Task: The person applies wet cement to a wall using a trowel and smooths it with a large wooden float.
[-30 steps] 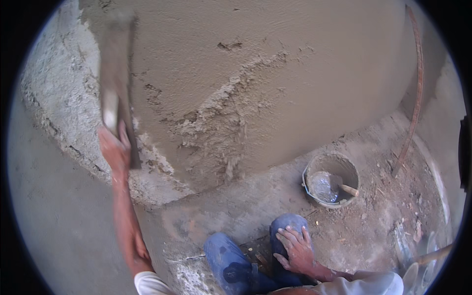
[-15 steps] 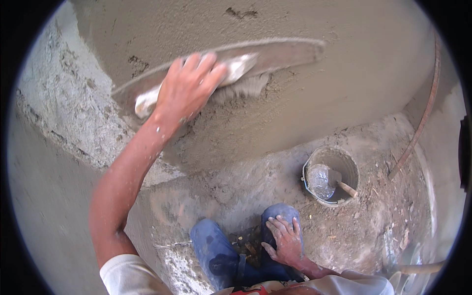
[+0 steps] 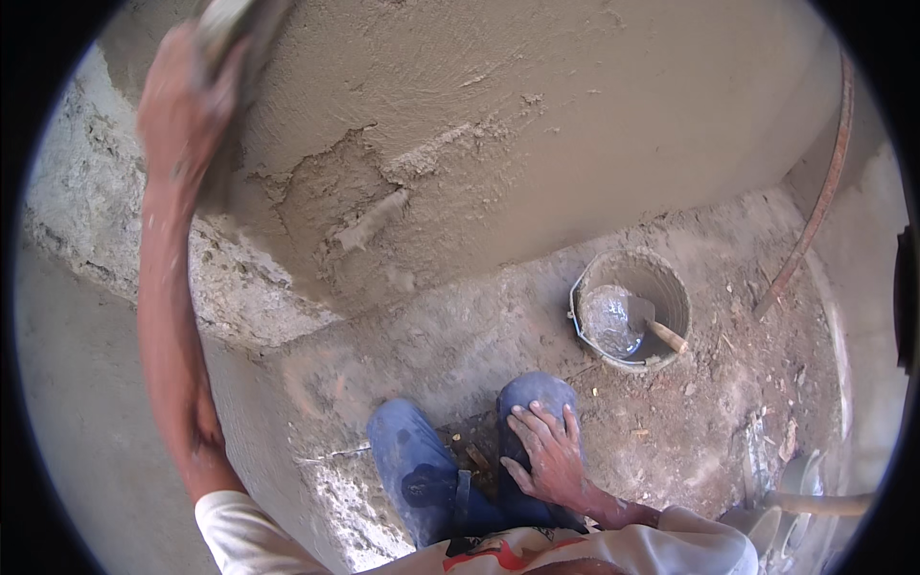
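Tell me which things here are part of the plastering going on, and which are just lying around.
In use:
- left hand, gripping a blurred flat tool against the wet plastered wall
- bucket with a trowel standing in it

Lying about:
- rusty curved rod leaning by the wall
- debris scattered on the floor

The right hand only rests on a knee.

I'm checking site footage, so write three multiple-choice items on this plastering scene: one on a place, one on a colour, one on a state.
1. Where does the right hand rest?
A. on the knee
B. in the bucket
C. on the wall

2. What colour are the trousers?
A. white
B. blue
C. red

3. How is the trowel placed?
A. in the left hand
B. flat on the ground
C. standing in the bucket

Answers: 1 A, palm spread on the knee; 2 B, blue cloth on both legs; 3 C, its handle leans over the rim.
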Motion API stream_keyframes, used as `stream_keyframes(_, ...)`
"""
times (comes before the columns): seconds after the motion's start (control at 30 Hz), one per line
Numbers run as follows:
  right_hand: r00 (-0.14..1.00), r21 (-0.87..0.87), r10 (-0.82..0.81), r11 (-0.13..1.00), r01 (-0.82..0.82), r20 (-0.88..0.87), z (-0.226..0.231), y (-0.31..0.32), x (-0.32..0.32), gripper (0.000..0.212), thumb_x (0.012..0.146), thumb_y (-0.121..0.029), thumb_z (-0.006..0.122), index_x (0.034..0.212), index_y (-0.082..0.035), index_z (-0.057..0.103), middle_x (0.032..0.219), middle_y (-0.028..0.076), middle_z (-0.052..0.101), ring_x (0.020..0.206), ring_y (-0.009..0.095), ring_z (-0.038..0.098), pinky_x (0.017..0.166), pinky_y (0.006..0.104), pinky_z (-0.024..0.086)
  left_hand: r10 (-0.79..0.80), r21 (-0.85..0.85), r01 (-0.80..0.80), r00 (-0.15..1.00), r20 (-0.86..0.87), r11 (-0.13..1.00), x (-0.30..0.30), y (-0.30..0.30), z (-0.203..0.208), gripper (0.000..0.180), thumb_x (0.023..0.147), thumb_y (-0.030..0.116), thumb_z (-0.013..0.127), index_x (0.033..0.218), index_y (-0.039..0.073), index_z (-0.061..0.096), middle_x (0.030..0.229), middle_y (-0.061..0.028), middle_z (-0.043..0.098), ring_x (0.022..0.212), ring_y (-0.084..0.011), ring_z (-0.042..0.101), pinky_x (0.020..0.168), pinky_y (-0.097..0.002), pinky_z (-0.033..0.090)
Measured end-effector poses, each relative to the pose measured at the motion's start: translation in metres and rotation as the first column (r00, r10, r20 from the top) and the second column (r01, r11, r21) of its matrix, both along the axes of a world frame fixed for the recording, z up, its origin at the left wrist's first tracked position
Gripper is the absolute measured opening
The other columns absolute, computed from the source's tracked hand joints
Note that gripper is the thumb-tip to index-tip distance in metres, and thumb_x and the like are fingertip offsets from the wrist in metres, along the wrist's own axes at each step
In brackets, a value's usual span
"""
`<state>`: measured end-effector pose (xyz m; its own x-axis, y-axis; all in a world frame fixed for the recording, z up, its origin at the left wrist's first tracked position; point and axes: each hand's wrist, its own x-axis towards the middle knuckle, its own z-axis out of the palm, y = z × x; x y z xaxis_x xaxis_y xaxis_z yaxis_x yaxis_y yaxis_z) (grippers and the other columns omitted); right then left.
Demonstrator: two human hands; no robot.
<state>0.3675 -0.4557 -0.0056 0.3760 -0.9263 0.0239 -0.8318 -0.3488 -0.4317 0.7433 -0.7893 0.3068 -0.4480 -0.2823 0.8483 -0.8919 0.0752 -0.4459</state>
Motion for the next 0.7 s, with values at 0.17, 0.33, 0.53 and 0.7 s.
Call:
stream_keyframes(0.17, 0.998, 0.026, 0.065, 0.998, -0.065, -0.012, -0.003, -0.007, 0.015, 0.068, 0.090, -0.042, 0.074, 0.147, -0.009, 0.056, 0.156, 0.007, 0.049, 0.150, 0.028, 0.039, 0.122, 0.0652, 0.021, -0.122, 0.193, 0.094, 0.983, 0.138, 0.977, -0.096, -0.021, -0.047, 0.020, 0.098, 0.023, 0.069, 0.113, 0.011, 0.063, 0.108, -0.0095, 0.069, 0.091, -0.0210, 0.068, 0.066, -0.0332, 0.056)
stream_keyframes(0.33, 0.994, 0.077, 0.091, 0.993, -0.086, -0.059, -0.010, 0.000, 0.018, 0.068, 0.090, -0.043, 0.074, 0.147, -0.010, 0.056, 0.156, 0.005, 0.050, 0.149, 0.027, 0.040, 0.121, 0.0656, 0.021, -0.149, 0.319, 0.053, 0.947, 0.285, 0.946, -0.077, -0.005, -0.190, 0.020, 0.094, 0.014, 0.070, 0.111, 0.024, 0.067, 0.118, -0.0009, 0.068, 0.107, -0.0173, 0.064, 0.077, -0.0357, 0.054)
stream_keyframes(0.53, 0.995, -0.039, 0.104, 0.994, -0.104, -0.005, 0.000, 0.041, 0.012, 0.066, 0.083, -0.040, 0.081, 0.139, -0.011, 0.063, 0.149, 0.005, 0.057, 0.143, 0.030, 0.046, 0.122, 0.0630, 0.020, -0.090, 0.461, 0.005, 0.982, 0.163, 0.887, 0.055, 0.052, -0.295, 0.013, 0.090, 0.016, 0.068, 0.103, 0.016, 0.066, 0.117, -0.0060, 0.062, 0.108, -0.0225, 0.061, 0.083, -0.0468, 0.048)
stream_keyframes(0.7, 0.986, -0.077, 0.123, 0.990, -0.114, 0.112, 0.001, 0.082, -0.025, 0.061, 0.083, -0.038, 0.081, 0.137, -0.014, 0.065, 0.147, 0.003, 0.059, 0.140, 0.026, 0.049, 0.121, 0.0610, 0.025, 0.097, 0.577, -0.190, 0.977, 0.189, 0.794, 0.128, 0.098, -0.332, 0.021, 0.089, 0.014, 0.062, 0.109, 0.006, 0.060, 0.119, -0.0137, 0.060, 0.107, -0.0321, 0.058, 0.088, -0.0491, 0.046)
